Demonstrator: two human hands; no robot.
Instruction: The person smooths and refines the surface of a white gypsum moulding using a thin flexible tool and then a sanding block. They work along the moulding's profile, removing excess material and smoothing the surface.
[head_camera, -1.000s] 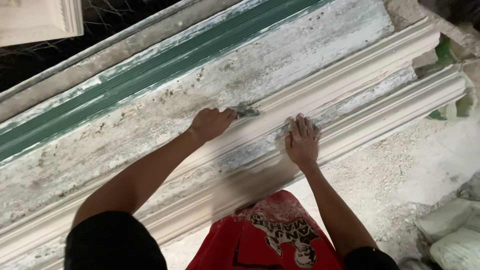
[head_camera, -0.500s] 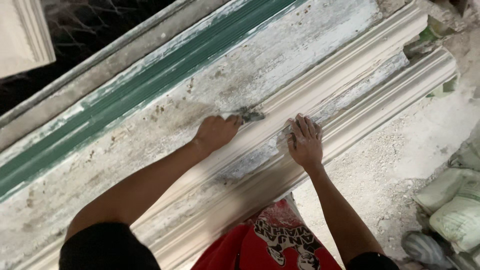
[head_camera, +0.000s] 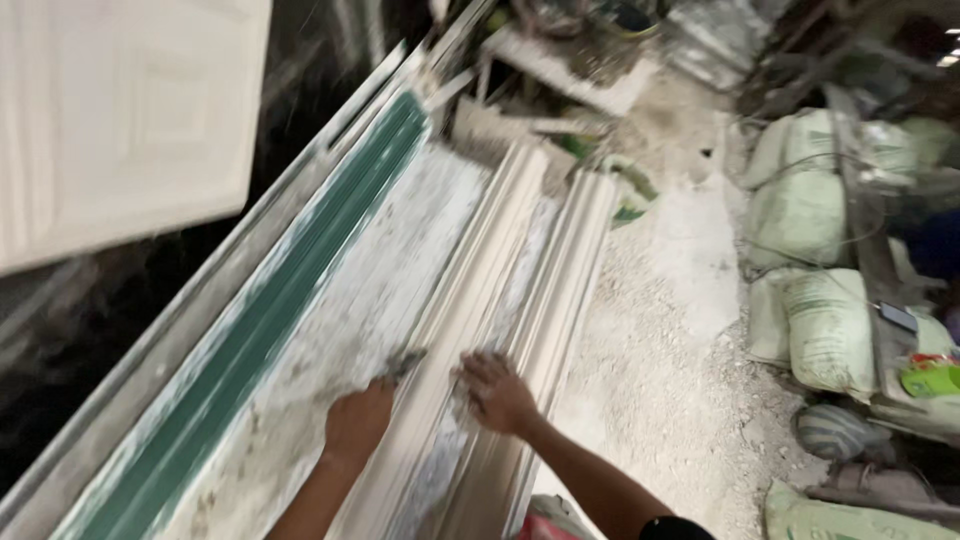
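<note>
Plaster moulding (head_camera: 500, 300) lies under the flat, spread right hand (head_camera: 497, 392); the left hand (head_camera: 360, 420), apparently clenching a small scraper (head_camera: 405, 363), could gouge its soft profile.

I see pale sacks (head_camera: 815, 320) stacked at the right on a dusty floor (head_camera: 670, 330). A white panel (head_camera: 120, 120) fills the upper left. A green strip (head_camera: 290, 300) runs along the bench. Rubble (head_camera: 590, 50) lies far off, blurred.

1 head-worn view looks steeply down and forward, close over the long moulding bench (head_camera: 330, 330), floor (head_camera: 660, 380) beyond.
</note>
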